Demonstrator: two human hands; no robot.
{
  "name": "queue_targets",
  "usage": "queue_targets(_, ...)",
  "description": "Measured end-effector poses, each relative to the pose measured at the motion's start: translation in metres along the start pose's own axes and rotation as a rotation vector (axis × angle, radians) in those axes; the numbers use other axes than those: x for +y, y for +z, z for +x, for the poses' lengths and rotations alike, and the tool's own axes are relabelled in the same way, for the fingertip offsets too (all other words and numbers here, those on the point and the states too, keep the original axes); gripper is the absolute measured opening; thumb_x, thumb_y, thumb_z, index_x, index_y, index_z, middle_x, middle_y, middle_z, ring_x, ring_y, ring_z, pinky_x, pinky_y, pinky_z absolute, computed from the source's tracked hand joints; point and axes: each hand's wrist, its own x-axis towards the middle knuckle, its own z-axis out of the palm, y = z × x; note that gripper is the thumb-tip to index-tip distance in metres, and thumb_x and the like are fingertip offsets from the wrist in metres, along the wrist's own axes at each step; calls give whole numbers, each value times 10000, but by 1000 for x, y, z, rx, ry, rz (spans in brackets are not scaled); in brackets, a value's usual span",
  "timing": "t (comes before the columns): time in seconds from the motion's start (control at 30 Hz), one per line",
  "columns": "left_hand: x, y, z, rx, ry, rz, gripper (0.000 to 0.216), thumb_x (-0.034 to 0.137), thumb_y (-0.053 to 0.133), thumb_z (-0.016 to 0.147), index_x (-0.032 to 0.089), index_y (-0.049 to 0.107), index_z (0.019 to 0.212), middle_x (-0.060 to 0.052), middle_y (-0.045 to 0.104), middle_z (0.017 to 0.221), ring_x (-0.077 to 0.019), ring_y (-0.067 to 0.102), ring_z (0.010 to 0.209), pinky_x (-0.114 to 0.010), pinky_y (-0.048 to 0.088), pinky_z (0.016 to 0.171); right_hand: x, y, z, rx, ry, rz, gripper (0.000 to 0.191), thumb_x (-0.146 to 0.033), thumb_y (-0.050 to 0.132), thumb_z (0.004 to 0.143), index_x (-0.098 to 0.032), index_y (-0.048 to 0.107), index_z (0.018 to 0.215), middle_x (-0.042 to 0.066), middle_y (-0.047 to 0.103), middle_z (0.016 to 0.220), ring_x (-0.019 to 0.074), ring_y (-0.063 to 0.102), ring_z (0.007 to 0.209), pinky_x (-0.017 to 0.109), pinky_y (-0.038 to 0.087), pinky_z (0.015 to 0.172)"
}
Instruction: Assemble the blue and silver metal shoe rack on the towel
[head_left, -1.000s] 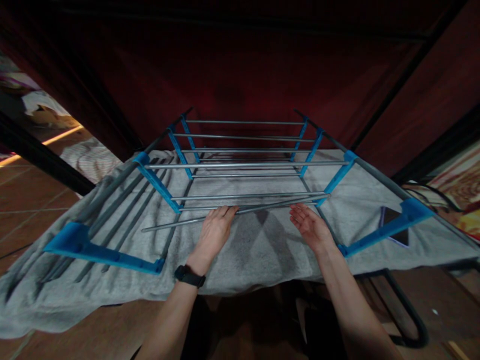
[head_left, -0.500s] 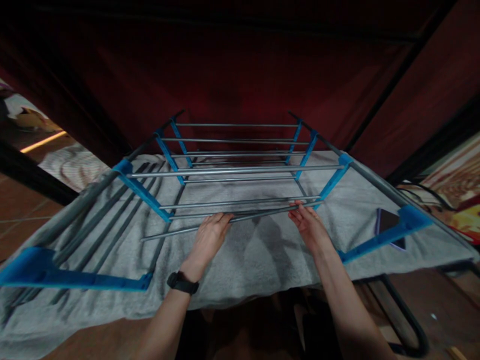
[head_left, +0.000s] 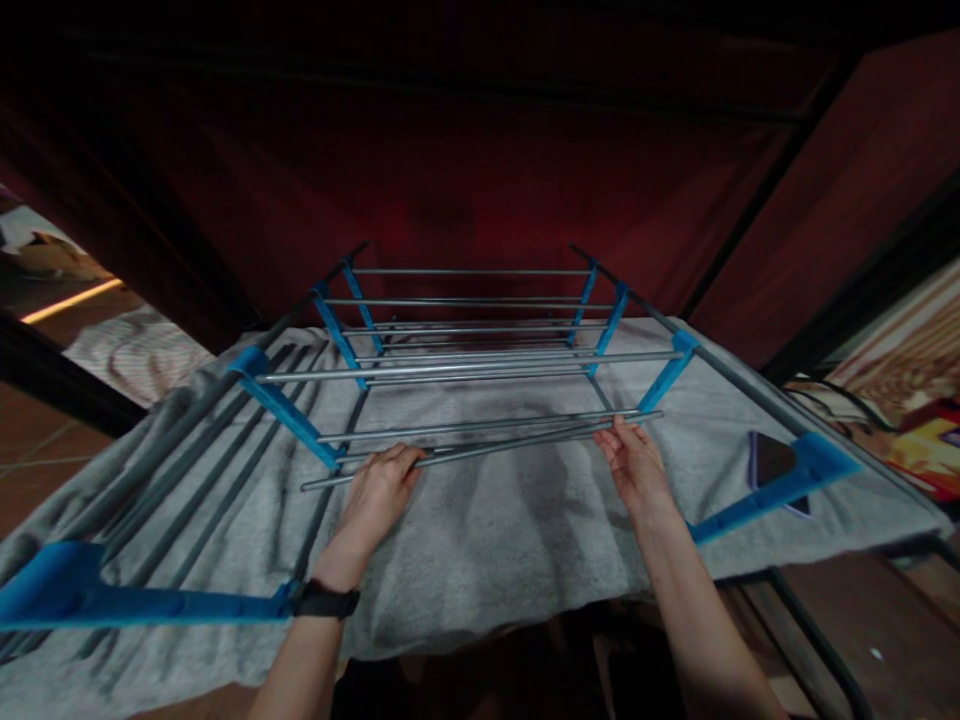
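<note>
A rack of grey metal rods and blue plastic brackets (head_left: 285, 410) lies on a grey towel (head_left: 487, 530). One loose grey rod (head_left: 517, 440) runs slantwise across its near side. My left hand (head_left: 379, 490), with a black watch on the wrist, curls its fingers over this rod near its left end. My right hand (head_left: 637, 465) grips the same rod near its right end, close to the right blue bracket (head_left: 664, 375). Further rods are fixed between the brackets behind it.
A dark phone (head_left: 772, 460) lies on the towel at the right, next to a blue bracket (head_left: 780, 485). Several loose grey rods (head_left: 217, 450) lie on the towel at the left. A dark red fabric wall stands behind. Tiled floor shows at the left.
Both hands have slid apart along the slanted rod, left hand leftward and right hand rightward. The camera view has tilted, so the rack sits lower in the picture.
</note>
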Motion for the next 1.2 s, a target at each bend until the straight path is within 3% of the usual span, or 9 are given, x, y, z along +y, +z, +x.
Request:
queue_targets(0.43,-40,-3,-8,27,-175,105,297,276,428,891,206,674,1042,-70,705,1073,-250,668,946,-370,470,870,-14,9,15,-64,5,-28,196,-115,795,663,-203,629,719,22,734,916,153,698,864,284,598,793)
queue_targets(0.97,-36,-8,-8,96,-394,175,281,268,452,886,205,682,1033,-91,728,1050,-295,651,1038,-460,409,985,-13,14,35,-11,37,-36,279,-172,827,676,-209,550,672,-21,706,765,100,671,676,231,607,719)
queue_targets(1.2,-32,-9,-7,63,-441,134,242,289,535,861,216,691,1031,-78,743,1005,-276,666,997,-411,430,952,-17,15,38,13,58,-32,282,-163,834,666,-207,557,683,-26,704,732,85,656,618,197,598,667)
